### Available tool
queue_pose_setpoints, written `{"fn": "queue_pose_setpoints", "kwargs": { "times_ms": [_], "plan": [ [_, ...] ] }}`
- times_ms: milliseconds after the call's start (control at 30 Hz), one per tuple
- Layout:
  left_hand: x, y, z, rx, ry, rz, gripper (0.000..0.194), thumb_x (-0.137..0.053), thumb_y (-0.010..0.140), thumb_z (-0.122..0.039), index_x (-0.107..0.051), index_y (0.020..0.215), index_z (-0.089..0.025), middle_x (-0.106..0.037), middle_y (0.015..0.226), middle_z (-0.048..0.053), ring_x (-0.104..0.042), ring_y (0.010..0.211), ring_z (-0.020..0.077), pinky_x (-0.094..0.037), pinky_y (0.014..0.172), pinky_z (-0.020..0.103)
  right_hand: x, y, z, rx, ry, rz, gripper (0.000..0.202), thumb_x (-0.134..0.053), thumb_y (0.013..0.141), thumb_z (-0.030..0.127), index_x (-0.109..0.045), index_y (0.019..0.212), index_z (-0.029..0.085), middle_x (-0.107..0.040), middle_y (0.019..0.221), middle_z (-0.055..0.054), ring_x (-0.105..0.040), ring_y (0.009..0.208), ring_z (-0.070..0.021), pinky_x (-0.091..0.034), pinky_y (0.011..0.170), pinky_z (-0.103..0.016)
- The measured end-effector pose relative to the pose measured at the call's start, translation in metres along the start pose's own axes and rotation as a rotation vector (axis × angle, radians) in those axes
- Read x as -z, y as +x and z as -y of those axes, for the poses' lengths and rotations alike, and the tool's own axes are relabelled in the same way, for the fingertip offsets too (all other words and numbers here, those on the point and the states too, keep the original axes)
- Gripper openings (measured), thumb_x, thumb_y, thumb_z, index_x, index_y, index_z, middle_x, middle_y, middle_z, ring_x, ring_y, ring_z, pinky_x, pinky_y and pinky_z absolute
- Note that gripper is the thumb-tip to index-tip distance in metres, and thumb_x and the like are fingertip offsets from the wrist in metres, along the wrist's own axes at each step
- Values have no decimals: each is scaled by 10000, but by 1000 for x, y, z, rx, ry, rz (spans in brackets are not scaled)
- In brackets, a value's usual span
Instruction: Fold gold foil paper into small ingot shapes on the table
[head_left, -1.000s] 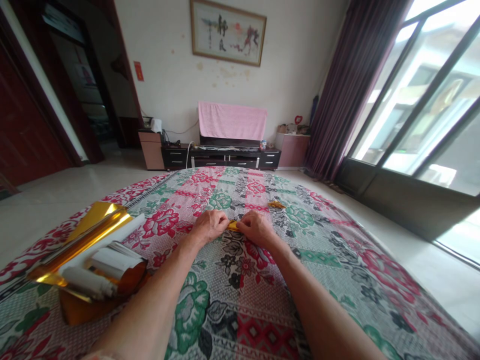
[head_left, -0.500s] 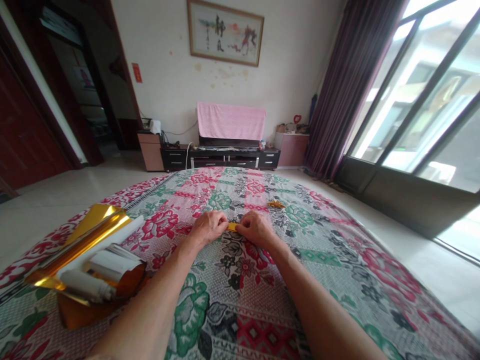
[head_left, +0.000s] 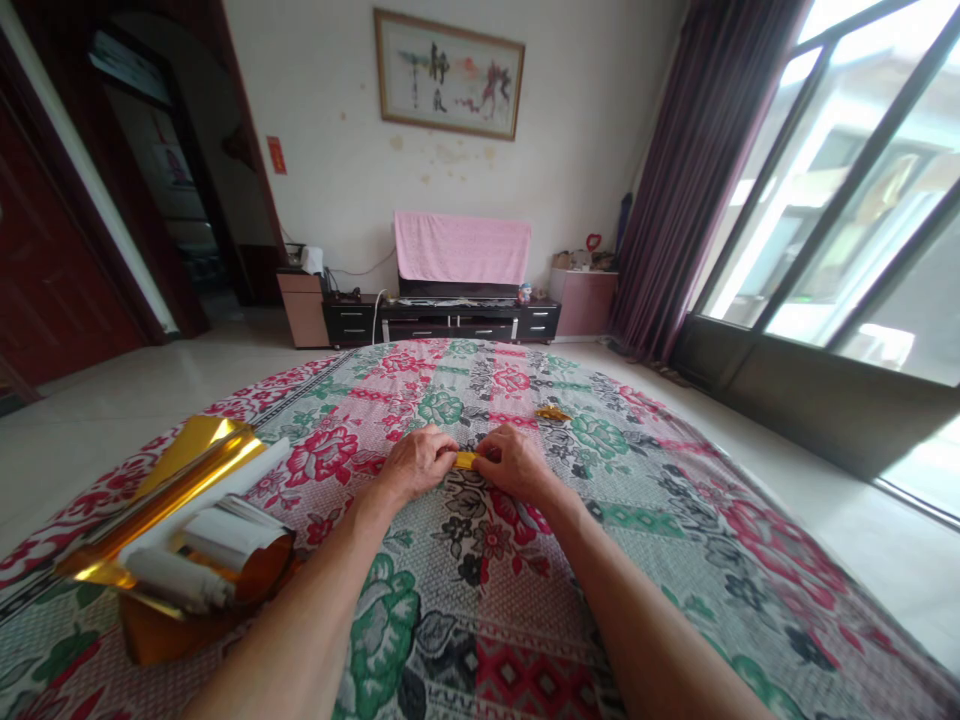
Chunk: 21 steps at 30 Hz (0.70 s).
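I see very little shift over the last second: both hands keep their place near the centre of the frame, and the small gold strip (head_left: 466, 460) now shows as a flatter bar than it did at first. The work, as I judge it, remains on that one piece. The left hand (head_left: 420, 464) is nearly closed, thumb and fingers pinching the strip's left end; the right hand (head_left: 516, 464) is curled much the same way, pinching its right end. The strip lies between them, low over the cloth-covered bench (head_left: 637, 545). A crumpled gold scrap (head_left: 553, 412) sits just beyond, to the upper right of them.

The curled fingers hide both ends of the strip, so I can't tell whether it is folded or in layers. At lower left, a gold foil roll (head_left: 180, 490) lies by some pale rolls (head_left: 171, 578) (my view tangles them, and I wouldn't swear to a count). The forearms run off the bottom edge, and glare washes out the window (head_left: 847, 200) at upper right.
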<state>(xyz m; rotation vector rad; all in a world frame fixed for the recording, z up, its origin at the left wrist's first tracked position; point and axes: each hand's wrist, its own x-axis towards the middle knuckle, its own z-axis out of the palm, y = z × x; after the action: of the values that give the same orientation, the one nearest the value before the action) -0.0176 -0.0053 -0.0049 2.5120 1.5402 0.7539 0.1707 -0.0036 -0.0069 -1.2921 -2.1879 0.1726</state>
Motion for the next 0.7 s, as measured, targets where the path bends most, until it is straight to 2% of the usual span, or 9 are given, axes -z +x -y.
{"fn": "queue_pose_setpoints", "kwargs": {
  "times_ms": [133, 333, 433, 700],
  "plan": [
    [0, -1, 0, -6, -19, -16, 195, -486, 784, -235, -678, 817, -213, -601, 803, 24, -543, 709, 125, -418, 651, 230, 0, 0, 3, -6, 42, -7, 81, -579, 689, 183, -659, 692, 174, -592, 726, -17, -515, 704, -121, -374, 660, -214],
    [1, -1, -3, -21, -89, -82, 131, -508, 731, -164, -636, 733, -192, -617, 754, 12, -545, 696, 120, -421, 639, 217, 0, 0, 6, -3, 79, -22, 85, -564, 685, 162, -646, 698, 172, -598, 717, -8, -506, 645, -106, -363, 616, -204],
    [3, -1, -5, 36, -163, -85, 127, -509, 719, -157, -634, 721, -185, -640, 711, 1, -557, 653, 112, -420, 615, 211, 0, -1, 7, 4, 151, -30, 100, -540, 714, 169, -639, 725, 174, -620, 706, 0, -520, 626, -100, -366, 604, -198],
    [6, 1, -5, 145, -359, -32, 240, -525, 683, -200, -678, 867, -181, -683, 713, -4, -586, 620, 119, -450, 589, 211, 0, 0, 11, -83, 307, -32, 137, -514, 742, 212, -640, 776, 169, -611, 650, 11, -514, 571, -98, -375, 546, -194]
  ]
}}
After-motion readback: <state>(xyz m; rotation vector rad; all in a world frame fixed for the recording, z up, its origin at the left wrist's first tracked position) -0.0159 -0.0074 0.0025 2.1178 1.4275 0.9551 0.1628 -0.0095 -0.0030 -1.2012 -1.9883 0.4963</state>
